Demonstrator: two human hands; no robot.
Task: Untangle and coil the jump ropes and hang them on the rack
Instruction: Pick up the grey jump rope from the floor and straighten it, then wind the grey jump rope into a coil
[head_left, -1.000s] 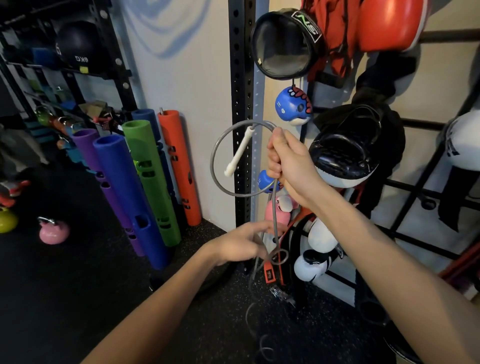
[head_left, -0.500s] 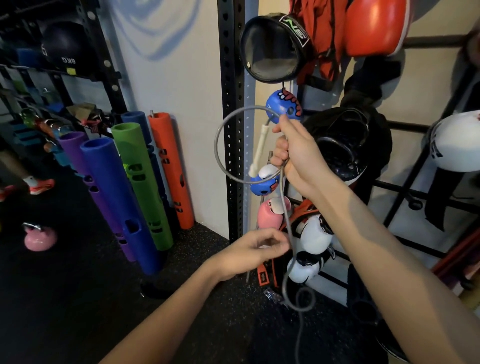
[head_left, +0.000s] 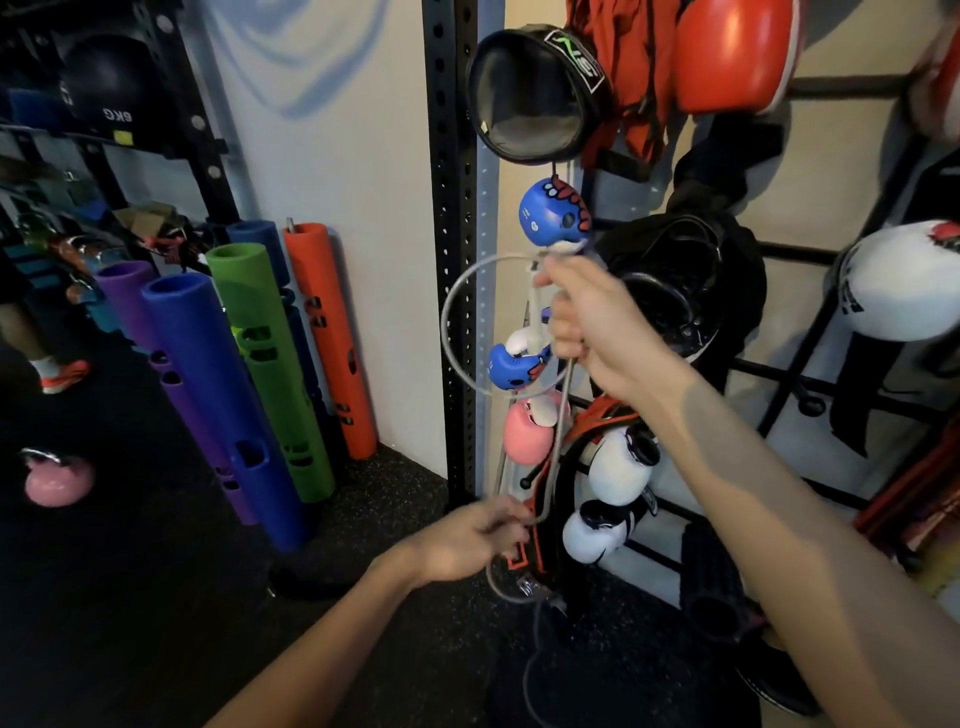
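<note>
Pinching the thin grey plastic jump rope (head_left: 442, 327) low in the frame, your left hand (head_left: 467, 540) has its fingers curled round the cord just in front of the hung gloves. Below that pinch the slack curls once and trails to the black rubber floor (head_left: 130, 597).

Above and slightly right, one finished loop stands upright in front of the black perforated steel upright (head_left: 449, 156). The slim white plastic handle (head_left: 531, 312) dangles inside the loop.

Your right hand (head_left: 597, 327) grips the top of that loop, closed round the gathered cord just under the blue painted boxing glove (head_left: 550, 213).

A single taut strand joins the two hands. It runs nearly vertical, leaning down and to the left from the right-hand grip.

That line likely decides the coming move. The uncoiled rope all lies below the upper grip, and your left hand is the nearer one to it. The next turn probably has to travel up along that strand to the right hand.

Further right, the black barred wall rack (head_left: 779, 374) carries gloves. Which peg suits the rope cannot be told.
</note>
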